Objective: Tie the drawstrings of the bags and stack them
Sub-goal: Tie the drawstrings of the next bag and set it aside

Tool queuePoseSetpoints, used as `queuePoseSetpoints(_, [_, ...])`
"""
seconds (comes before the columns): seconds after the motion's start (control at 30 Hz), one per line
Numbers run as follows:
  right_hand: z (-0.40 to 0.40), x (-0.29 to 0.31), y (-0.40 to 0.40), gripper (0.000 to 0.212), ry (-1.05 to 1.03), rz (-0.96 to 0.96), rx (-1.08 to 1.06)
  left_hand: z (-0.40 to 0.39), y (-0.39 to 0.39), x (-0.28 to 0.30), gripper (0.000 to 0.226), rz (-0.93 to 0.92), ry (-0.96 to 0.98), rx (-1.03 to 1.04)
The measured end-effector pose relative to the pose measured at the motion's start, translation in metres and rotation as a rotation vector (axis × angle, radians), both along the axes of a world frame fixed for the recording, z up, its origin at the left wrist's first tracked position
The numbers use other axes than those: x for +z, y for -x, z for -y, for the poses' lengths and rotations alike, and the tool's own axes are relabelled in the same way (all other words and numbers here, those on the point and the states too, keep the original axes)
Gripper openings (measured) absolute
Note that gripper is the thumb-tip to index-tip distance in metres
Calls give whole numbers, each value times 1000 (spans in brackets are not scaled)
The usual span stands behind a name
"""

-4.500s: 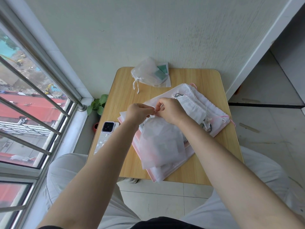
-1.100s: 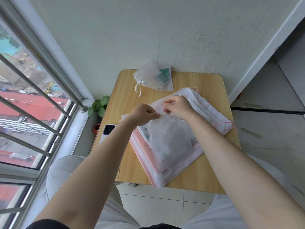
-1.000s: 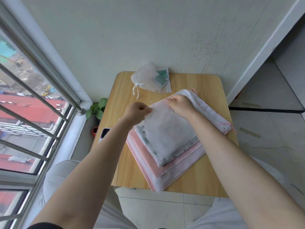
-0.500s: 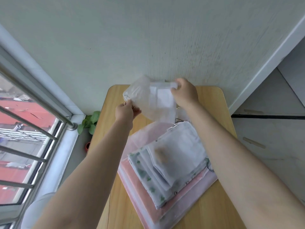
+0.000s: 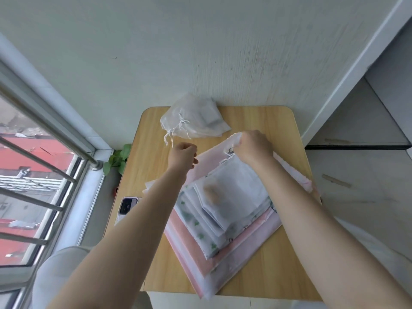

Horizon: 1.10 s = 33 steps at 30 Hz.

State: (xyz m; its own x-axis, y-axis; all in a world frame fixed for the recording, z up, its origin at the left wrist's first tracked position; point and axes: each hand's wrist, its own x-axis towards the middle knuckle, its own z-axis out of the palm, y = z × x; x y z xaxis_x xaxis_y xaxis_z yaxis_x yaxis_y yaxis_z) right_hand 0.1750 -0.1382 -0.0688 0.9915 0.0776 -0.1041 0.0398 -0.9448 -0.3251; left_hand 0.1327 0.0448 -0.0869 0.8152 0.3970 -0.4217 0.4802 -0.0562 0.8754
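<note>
**Reaching for the top of the bag pile**

Lying across the middle of the small light-wood table [image 5: 256, 121], a pile of flat translucent white and pink drawstring bags [image 5: 225, 208] is layered from the largest pink ones at the bottom to a small frosted white bag [image 5: 236, 192] on top, which shows a brownish patch inside. The right hand [image 5: 253, 147] sits at the far end of this pile, fingers curled down around the gathered white mouth of a bag; which bag in the pile it belongs to cannot be told. The left hand [image 5: 182, 155] hovers just beside the pile's far left edge, loosely curled and gripping nothing.

At the back of the table, touching the pale wall [image 5: 200, 52], rests a heap of small frosted white pouches [image 5: 196, 118] with knotted white drawstrings [image 5: 176, 130] trailing toward the left hand. A white-cased phone [image 5: 127, 206] lies near the table's left edge, partly hidden by the left forearm. A green leafy plant [image 5: 117, 158] stands below, by the barred window [image 5: 33, 175].
</note>
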Motion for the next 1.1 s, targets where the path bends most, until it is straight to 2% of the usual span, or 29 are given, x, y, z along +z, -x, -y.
queuePoseSetpoints(0.07, [9,-5,13,41,101,-74,-17,11,10,6,14,8,-45,-78])
queuePoseSetpoints(0.1, [13,-6,20,43,140,-95,-15,15,14,9,15,17,-61,-102])
queuePoseSetpoints(0.2, [17,-4,35,33,184,-96,-3,21,25,15,20,35,-95,-162])
queuePoseSetpoints(0.3, [16,5,43,14,123,-73,33,24,35,19,23,44,-135,-201])
queuePoseSetpoints(0.33, [14,9,45,17,79,-73,71,24,37,19,25,56,-177,-231])
queuePoseSetpoints(0.4, [11,20,46,42,-78,-108,183,21,44,24,33,95,-270,-341])
queuePoseSetpoints(0.43, [9,27,48,44,-164,-118,235,19,46,26,38,130,-292,-409])
queuePoseSetpoints(0.47, [5,36,51,37,-217,-134,289,16,47,30,42,163,-290,-465])
queuePoseSetpoints(0.53, [0,56,60,11,-245,-140,374,10,50,41,40,203,-256,-539])
queuePoseSetpoints(0.6, [-6,66,62,15,-267,-138,399,5,54,54,23,194,-211,-581])
queuePoseSetpoints(0.67, [-14,68,65,25,-286,-95,364,-3,59,60,16,181,-142,-530])
queuePoseSetpoints(0.77, [-21,61,66,44,-393,-126,230,-18,67,53,14,126,20,-314])
queuePoseSetpoints(0.83, [-23,54,66,42,-535,-224,143,-28,73,45,13,46,227,-169])
queuePoseSetpoints(0.9, [-22,47,67,38,-549,-282,104,-33,80,34,15,-39,360,-99])
queuePoseSetpoints(0.97, [-21,40,70,38,-460,-324,104,-35,87,25,11,-80,316,-89])
queuePoseSetpoints(1.03, [-20,35,75,44,-390,-351,102,-36,92,20,12,-68,193,-92])
queuePoseSetpoints(1.1, [-20,29,77,47,-370,-348,88,-40,95,18,23,-32,48,-120])
